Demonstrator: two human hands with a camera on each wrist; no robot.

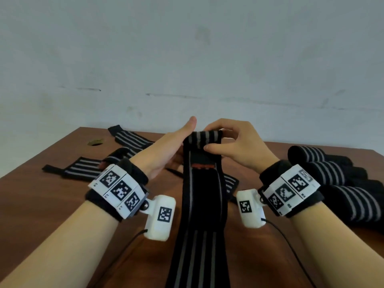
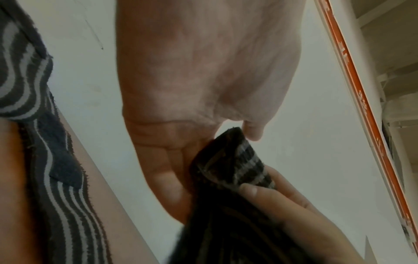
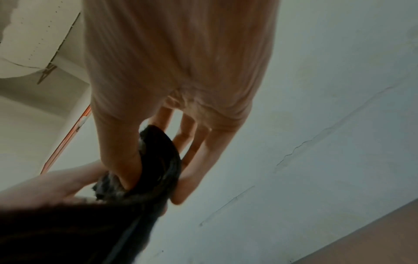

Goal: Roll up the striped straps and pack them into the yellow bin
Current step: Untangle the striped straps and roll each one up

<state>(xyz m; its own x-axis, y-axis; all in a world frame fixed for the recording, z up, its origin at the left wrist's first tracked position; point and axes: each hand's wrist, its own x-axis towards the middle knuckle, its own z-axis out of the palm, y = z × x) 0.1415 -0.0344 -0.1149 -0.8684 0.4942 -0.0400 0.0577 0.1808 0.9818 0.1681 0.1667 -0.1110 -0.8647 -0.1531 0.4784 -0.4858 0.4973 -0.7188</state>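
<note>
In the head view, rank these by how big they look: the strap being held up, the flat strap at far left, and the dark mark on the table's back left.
1. Held strap, largest, though nearest the camera.
2. Flat strap.
3. Dark mark, smallest.

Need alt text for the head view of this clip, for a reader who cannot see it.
Two hands hold up the top end of a black striped strap over a brown table: the right hand pinches its folded tip, the left hand lies flat against its side. Rolled straps lie at right, flat straps at left.
</note>
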